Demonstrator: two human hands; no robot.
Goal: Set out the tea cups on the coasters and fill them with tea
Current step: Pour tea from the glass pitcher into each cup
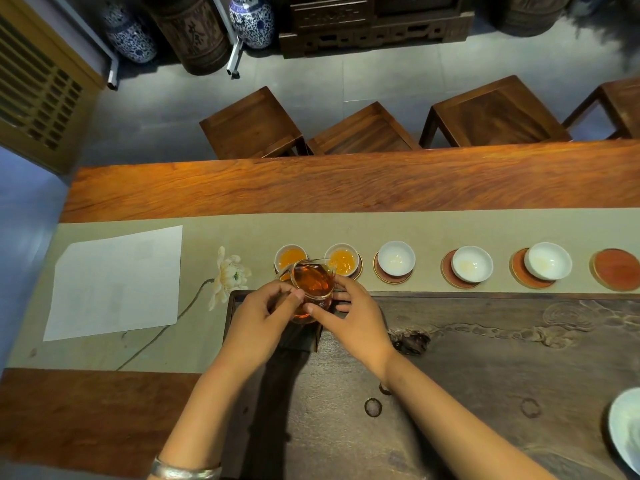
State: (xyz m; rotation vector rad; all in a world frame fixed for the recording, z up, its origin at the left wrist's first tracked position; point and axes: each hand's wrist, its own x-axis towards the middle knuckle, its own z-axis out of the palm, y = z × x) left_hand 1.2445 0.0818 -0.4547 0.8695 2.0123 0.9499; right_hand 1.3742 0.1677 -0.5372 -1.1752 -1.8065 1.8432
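Both forearms reach up from the bottom edge, a silver bangle (185, 471) on my left wrist, over the dark carved tea tray (485, 358) that sits on the desk (311, 183). My left hand (258, 315) and right hand (356, 315) meet around a glass pitcher (313, 289) of amber tea, held above the far left corner of the tray, just beside the row of cups. Left fingers (294, 295) curl against its near side with the thumb tucked under; right thumb and fingers pinch the other side, loosely spread.

I judge the pitcher thin-walled, fragile, probably hot and slippery when wet, and fairly weighty while this full. Rim and upper wall look like the safest hold, with the second hand steadying.

Two cups at the left, filled cup one (290, 259) and filled cup two (342, 259), already hold tea. Three white cups (396, 258) (471, 264) (548, 260) stand unfilled on their coasters, the last two set off-centre. One bare coaster (616, 269) at far right has no cup yet. Pouring into the third cup looks like the next step.
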